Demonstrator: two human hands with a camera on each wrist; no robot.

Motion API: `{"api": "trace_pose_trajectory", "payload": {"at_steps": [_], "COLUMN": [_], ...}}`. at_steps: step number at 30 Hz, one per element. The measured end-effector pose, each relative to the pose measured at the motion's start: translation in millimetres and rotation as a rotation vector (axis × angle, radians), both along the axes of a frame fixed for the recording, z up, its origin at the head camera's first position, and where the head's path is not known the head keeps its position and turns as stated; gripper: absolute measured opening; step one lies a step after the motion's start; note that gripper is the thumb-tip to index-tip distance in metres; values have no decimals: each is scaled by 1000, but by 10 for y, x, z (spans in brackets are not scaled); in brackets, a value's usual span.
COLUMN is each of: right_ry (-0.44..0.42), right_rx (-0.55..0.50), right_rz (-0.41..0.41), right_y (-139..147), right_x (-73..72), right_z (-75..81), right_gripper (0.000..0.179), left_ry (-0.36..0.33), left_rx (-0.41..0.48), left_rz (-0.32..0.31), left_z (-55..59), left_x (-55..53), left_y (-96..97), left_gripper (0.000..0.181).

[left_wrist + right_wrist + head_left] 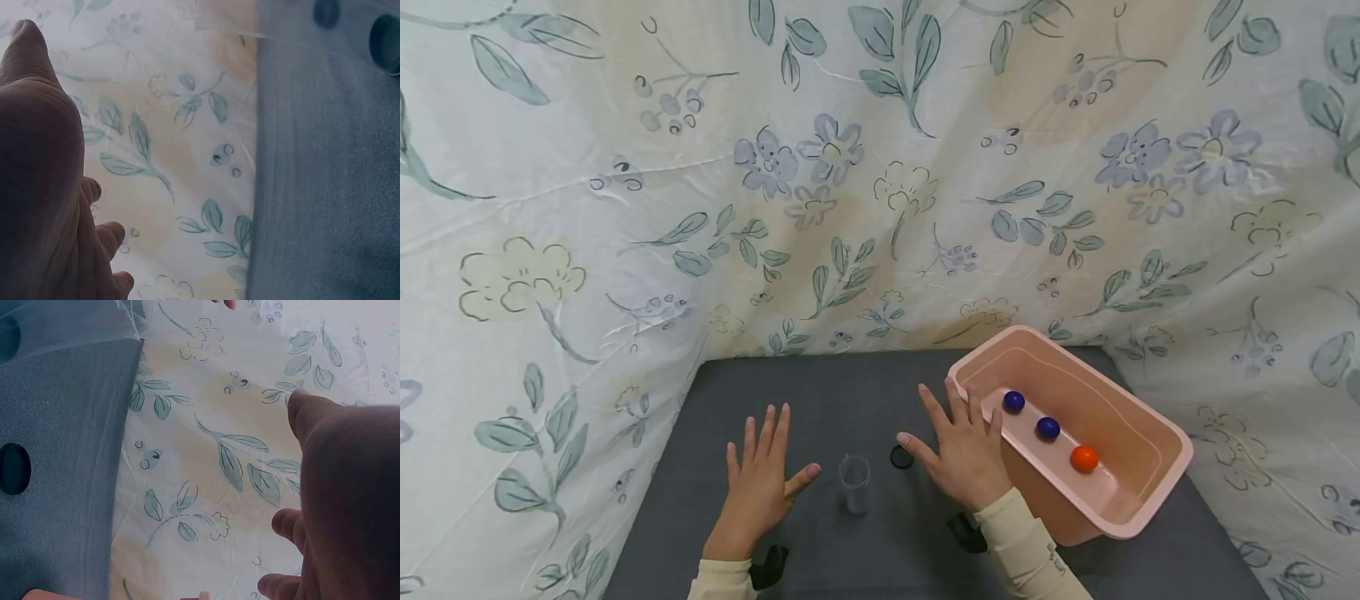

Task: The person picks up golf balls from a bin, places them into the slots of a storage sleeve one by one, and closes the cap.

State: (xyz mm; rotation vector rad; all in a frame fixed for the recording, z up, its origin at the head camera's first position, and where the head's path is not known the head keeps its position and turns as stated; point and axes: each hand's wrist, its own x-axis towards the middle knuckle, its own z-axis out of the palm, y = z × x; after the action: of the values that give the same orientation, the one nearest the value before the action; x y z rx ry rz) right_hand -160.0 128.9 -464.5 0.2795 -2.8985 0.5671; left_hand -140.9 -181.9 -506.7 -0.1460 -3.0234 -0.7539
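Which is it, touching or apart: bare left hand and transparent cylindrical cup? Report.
Apart: the head view shows grey tabletop between left hand and cup.

Cup (854, 483) left, bin (1112, 408) right, disc (902, 457) between

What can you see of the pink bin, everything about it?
The pink bin is a smooth, open-topped box, plastic by its look, with rounded corners and a lipped rim. It stands upright, slantwise, on the right of the dark grey tabletop. Two blue balls and an orange ball lie in a row on its floor. The right hand overlaps its left side in the head view; I cannot tell whether they touch.
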Motion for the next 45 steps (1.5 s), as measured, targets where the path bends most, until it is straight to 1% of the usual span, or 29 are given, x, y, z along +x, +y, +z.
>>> {"api": "trace_pose_trajectory", "payload": {"at_steps": [5,8,11,14,16,20,23,27,30,32,38,40,45], "right_ry": [9,15,11,-3,-11,-27,-27,-24,-23,-17,14,21,41], "right_rx": [0,7,9,1,-3,-10,1,22,28,22,14,13,12], "right_rz": [5,5,3,3,4,9,12,20,30,34,35,33,30], "right_y": [33,50,65,83,104,167,225,302,350,371,427,441,468], "right_x": [-10,-17,-25,-33,-45,-80,-112,-155,-181,-184,-194,-198,-202], "right_z": [22,40,50,57,58,67,86,109,120,132,152,154,159], "right_gripper": [82,82,82,83,83,84,84,83,83,82,81,81,82], "left_ry": [5,24,28,0,-26,-73,-111,-149,-157,-158,-179,-173,-117], "left_rx": [17,57,148,256,313,367,399,451,464,469,458,442,411], "left_rz": [-13,-43,-93,-149,-168,-159,-134,-104,-103,-114,-134,-133,-144], "left_z": [-18,-20,-39,-84,-122,-194,-238,-318,-390,-428,-535,-561,-617], "left_x": [-7,-6,-17,-32,-43,-60,-64,-72,-80,-82,-82,-72,-51], "left_y": [22,39,58,72,90,157,230,327,390,420,504,533,596], "left_gripper": [98,96,94,92,92,96,98,95,95,95,96,91,67]}}
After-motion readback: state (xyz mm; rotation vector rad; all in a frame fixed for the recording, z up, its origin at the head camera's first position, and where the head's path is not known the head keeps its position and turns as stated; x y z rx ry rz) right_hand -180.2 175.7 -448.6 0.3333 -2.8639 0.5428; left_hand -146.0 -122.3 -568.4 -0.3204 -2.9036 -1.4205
